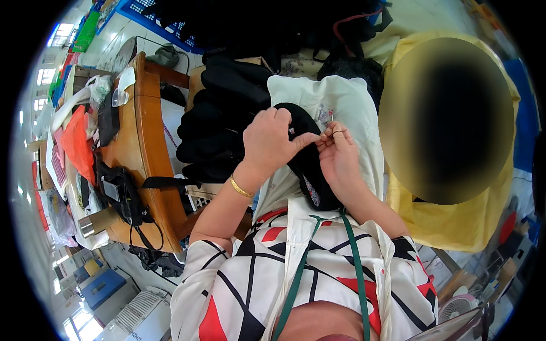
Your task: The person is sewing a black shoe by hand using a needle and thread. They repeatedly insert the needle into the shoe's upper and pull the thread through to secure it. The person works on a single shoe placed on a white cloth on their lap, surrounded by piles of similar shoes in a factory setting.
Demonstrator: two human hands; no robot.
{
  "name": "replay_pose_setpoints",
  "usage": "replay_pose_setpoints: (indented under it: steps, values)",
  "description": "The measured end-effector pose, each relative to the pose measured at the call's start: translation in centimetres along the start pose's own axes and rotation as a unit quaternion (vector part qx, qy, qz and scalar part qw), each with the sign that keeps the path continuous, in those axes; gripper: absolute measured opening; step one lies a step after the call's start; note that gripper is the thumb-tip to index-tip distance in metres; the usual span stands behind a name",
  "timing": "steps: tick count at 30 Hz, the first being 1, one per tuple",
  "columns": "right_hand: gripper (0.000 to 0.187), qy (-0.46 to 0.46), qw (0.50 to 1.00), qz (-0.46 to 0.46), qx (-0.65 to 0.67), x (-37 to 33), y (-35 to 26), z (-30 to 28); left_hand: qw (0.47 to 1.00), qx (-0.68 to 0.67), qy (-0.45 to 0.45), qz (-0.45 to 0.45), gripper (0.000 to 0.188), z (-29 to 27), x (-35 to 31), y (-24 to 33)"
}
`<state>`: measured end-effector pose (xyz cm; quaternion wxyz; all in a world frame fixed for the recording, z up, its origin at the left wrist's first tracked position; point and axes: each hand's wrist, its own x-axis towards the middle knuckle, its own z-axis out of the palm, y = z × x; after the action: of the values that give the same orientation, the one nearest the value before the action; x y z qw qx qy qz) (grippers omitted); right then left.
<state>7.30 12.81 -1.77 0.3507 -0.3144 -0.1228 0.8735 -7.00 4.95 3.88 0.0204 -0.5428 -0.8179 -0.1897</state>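
Note:
A black cloth shoe (310, 165) with a patterned lining lies lengthwise over my lap, on a white cloth (364, 108). My left hand (266, 139), a gold bangle at its wrist, is curled over the shoe's far part, its thumb reaching right toward the other hand. At the shoe's right side, my right hand (339, 159) is closed in a pinch at the fingertips. A thin, tiny thing sticks up from that pinch, too small to name. A dark loop shows around one right finger.
Several black shoes (224, 119) are piled just left of my lap. Further left stands a wooden table (149, 148) with a black bag (116, 190) and a red plastic bag (78, 142). A yellow cloth (455, 227) spreads at the right, mostly behind a blurred patch. A blue crate (165, 28) is at the back.

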Motion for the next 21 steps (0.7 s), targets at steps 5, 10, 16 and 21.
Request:
replay_pose_setpoints:
  steps: [5,10,16,21]
  values:
    - [0.011,0.035,0.998,0.042,0.039,0.0,0.2,-0.5,0.987,-0.074,-0.120,-0.073,0.070,0.6,0.3,1.1]
    - [0.010,0.036,0.997,0.037,0.055,-0.3,-0.2,0.1,0.966,-0.166,-0.134,-0.143,0.067,2.1,0.2,-0.6]
    - [0.013,-0.105,0.990,-0.031,-0.093,-1.5,1.0,0.6,0.930,-0.250,-0.141,-0.231,0.061,2.7,-0.4,-1.7]
    - [0.012,-0.329,0.761,-0.298,-0.473,-3.1,0.9,0.6,0.954,-0.148,-0.176,-0.192,0.059,1.4,0.3,-0.7]
